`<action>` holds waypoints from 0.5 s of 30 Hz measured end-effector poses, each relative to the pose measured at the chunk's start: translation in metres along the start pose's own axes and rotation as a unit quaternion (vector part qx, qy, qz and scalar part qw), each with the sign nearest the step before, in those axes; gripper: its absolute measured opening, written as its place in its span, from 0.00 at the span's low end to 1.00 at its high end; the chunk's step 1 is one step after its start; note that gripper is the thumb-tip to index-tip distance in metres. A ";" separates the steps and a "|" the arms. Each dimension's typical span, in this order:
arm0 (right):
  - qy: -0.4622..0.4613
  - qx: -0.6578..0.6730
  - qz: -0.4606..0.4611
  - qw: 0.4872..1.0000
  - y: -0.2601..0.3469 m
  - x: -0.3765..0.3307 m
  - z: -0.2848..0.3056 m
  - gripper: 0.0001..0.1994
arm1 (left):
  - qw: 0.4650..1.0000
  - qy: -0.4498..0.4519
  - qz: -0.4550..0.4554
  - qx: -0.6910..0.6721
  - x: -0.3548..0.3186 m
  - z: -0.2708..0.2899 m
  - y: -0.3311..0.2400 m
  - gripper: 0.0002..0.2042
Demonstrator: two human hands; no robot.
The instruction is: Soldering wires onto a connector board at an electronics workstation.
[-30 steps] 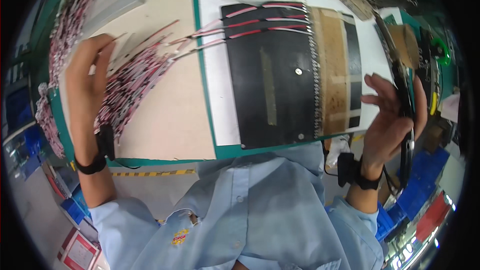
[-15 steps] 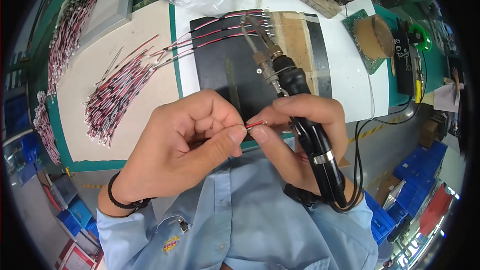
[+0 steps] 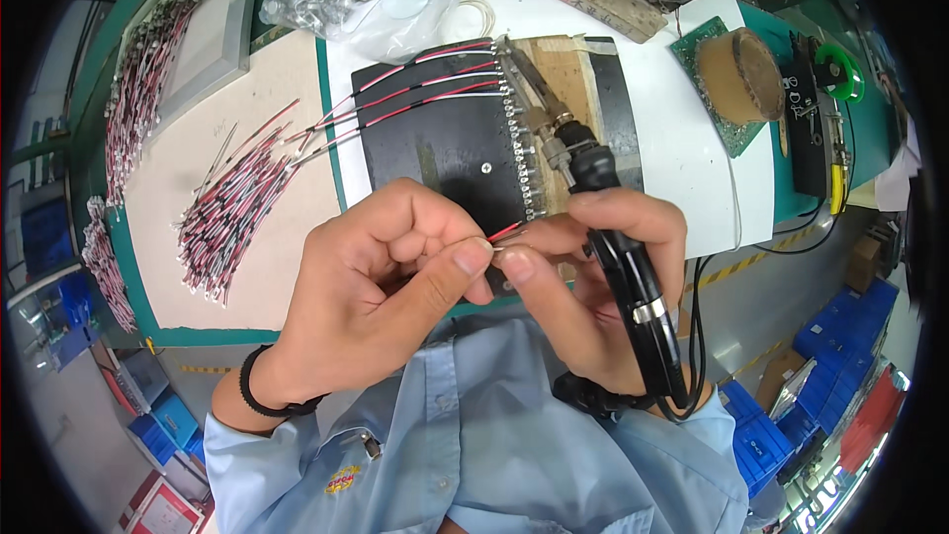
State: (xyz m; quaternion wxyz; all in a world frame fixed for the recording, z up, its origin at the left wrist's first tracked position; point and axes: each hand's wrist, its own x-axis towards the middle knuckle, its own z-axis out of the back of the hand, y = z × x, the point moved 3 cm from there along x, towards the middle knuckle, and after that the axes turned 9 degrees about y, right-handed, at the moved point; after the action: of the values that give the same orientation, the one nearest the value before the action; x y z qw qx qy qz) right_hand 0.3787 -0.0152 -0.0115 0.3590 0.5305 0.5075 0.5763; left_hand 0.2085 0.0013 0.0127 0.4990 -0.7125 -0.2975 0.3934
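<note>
**Two-Handed Work Beside the Black Board (image 3: 460, 143)**

The black soldering iron (image 3: 629, 282) is resting inside the right hand (image 3: 573, 326), whose fingers are wrapping its handle. The left hand (image 3: 381, 287) is pinching a thin red-insulated wire (image 3: 506, 231) between thumb and forefinger, near the board's front edge; whether the right fingertips are gripping it also, one cannot tell. The wire is looking light and flexible, probably bending easily, so the insulation is seeming the safest place for holding.
</note>
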 end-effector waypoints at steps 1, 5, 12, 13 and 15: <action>-0.016 0.012 -0.007 1.000 -0.003 0.000 0.000 0.21 | 1.000 -0.002 0.020 0.006 0.002 0.001 -0.002 0.04; -0.023 -0.071 0.017 0.997 -0.012 0.008 0.009 0.18 | 0.996 -0.020 0.068 0.053 0.022 0.007 -0.009 0.06; -0.025 -0.370 0.048 0.927 -0.022 0.006 0.060 0.28 | 0.968 -0.007 0.207 0.143 0.084 0.046 -0.006 0.06; -0.062 -0.334 0.042 0.940 -0.026 0.001 0.066 0.33 | 0.967 0.007 0.213 0.140 0.092 0.049 -0.005 0.06; -0.117 -0.272 0.038 0.954 -0.035 -0.010 0.070 0.37 | 0.964 0.034 0.235 0.119 0.104 0.053 -0.003 0.05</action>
State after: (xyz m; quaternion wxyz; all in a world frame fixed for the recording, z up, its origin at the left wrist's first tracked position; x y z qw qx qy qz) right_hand 0.4445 -0.0019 -0.0535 0.5246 0.4957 0.2657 0.6392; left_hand 0.2162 0.1124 -0.0224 0.4832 -0.7109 -0.0555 0.5080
